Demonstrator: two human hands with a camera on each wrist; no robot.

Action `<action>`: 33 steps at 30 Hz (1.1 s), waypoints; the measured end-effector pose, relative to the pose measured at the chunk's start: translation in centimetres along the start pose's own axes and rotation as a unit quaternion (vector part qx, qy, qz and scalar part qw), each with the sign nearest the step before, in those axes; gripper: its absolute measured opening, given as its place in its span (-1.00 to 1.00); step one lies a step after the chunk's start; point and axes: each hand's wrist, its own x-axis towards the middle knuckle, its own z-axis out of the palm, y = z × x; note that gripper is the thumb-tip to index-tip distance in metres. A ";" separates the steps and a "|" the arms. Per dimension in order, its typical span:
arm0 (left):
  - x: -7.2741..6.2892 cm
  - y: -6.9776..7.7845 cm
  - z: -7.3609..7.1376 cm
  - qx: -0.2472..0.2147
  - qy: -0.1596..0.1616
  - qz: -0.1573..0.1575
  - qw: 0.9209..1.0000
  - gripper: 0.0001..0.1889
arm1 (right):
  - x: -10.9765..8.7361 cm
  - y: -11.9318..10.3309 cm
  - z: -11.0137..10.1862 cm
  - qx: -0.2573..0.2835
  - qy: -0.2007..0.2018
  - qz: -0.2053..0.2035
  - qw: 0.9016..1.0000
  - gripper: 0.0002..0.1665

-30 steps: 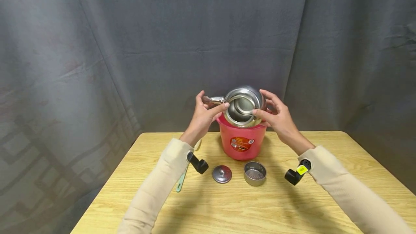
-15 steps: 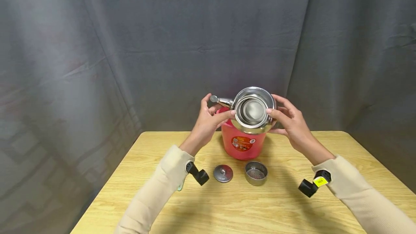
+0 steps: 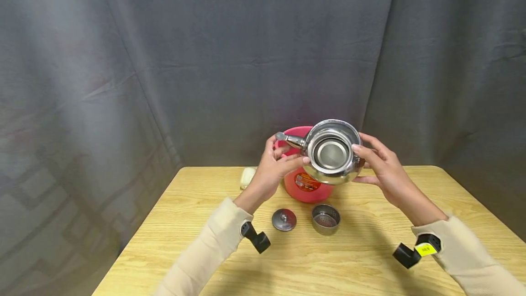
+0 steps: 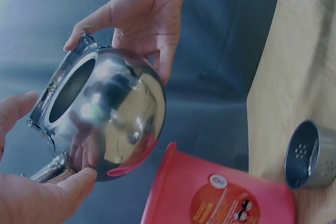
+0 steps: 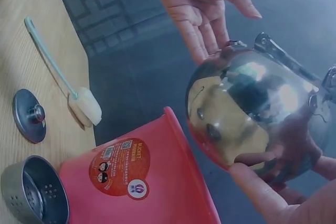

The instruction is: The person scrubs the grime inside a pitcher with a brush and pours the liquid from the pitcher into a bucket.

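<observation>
Fingers point(image 3: 292, 159) cradling my steel kettle point(image 3: 332, 152)
Both hands grasp it mid-frame, tilted, above the red bucket point(image 3: 306, 182) on the desk point(image 3: 370, 250).

In the head view the steel kettle point(image 3: 331, 152) hides much of the red bucket point(image 3: 306, 184) behind it, and the brush's point(image 3: 247, 177) handle is covered by the left hand point(image 3: 273, 170).
</observation>
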 end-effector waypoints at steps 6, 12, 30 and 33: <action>-0.8 -0.9 1.1 -0.003 -0.005 -0.006 1.000 -0.26 | -1.2 0.4 -1.0 -0.039 -0.003 0.014 0.999 -0.41; -1.6 -1.5 1.9 0.005 -0.011 -0.010 1.000 -0.31 | -2.2 1.0 -2.0 -0.031 -0.007 0.028 0.999 -0.39; -3.5 -5.2 3.4 -0.035 -0.030 -0.006 0.999 -0.35 | -4.6 4.3 -3.9 0.002 0.002 0.068 0.998 -0.63; -3.9 -5.7 3.7 -0.022 -0.033 -0.004 0.999 -0.34 | -5.0 4.9 -4.2 0.004 0.006 0.071 0.997 -0.74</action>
